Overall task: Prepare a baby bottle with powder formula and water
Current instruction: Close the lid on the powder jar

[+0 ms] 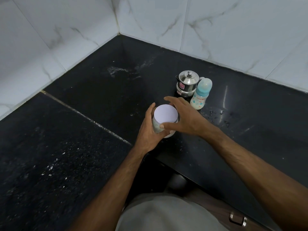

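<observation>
A clear formula jar with a flat white lid (165,116) stands on the black counter (93,100) near its front edge. My left hand (150,130) wraps the jar's body from the left. My right hand (180,116) curls over the lid's rim, thumb at the front and fingers at the back. Behind and to the right stands a baby bottle (200,95) with a pale blue cap and collar, with a little whitish content at its bottom. A small steel kettle (187,84) with a knobbed lid sits just left of the bottle.
White marble-tiled walls (233,27) meet in a corner behind the counter. Small dark specks (218,115) lie scattered right of the bottle. A pale smear (116,70) marks the counter at the back. A drawer handle (237,218) shows below the counter edge.
</observation>
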A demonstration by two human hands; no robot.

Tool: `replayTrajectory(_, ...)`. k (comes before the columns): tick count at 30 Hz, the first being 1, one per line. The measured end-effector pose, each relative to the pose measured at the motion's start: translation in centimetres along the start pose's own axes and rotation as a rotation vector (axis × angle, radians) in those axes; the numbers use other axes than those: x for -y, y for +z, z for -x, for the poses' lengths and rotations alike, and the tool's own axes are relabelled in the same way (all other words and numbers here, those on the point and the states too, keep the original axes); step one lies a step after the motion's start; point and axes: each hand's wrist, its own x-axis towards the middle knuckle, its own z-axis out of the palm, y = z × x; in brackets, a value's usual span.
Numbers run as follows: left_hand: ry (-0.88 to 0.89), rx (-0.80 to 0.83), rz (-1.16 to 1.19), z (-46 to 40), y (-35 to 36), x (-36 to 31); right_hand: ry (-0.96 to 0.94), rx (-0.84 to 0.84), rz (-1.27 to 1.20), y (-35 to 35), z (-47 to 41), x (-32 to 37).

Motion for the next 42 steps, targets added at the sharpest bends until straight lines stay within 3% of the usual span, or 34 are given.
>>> replayTrajectory(8,0.009,0.003,0.006,0.1,-0.1,0.2,-0.11,0.113,-0.103,-0.6,0.4,0.0)
replayTrajectory(14,0.007,0.007,0.007,0.1,-0.1,0.1,0.04,-0.074,0.088,0.9,0.6,0.8)
replayTrajectory(21,0.021,0.007,0.018,0.1,-0.1,0.2,-0.056,0.101,-0.138,-0.7,0.6,0.0)
replayTrajectory(26,0.013,-0.011,0.002,0.0,0.0,0.3,0.024,-0.094,0.028,0.5,0.5,-0.2)
replayTrajectory(32,0.026,0.002,-0.004,0.0,-0.1,0.6,-0.079,0.1,-0.114,-0.5,0.5,-0.2)
replayTrajectory(38,0.028,-0.008,0.012,0.2,0.0,0.3,0.031,-0.114,0.042,1.0,0.7,0.6)
replayTrajectory(42,0.024,-0.003,0.005,0.1,-0.1,0.3,-0.098,0.029,-0.023,0.1,0.5,0.2)
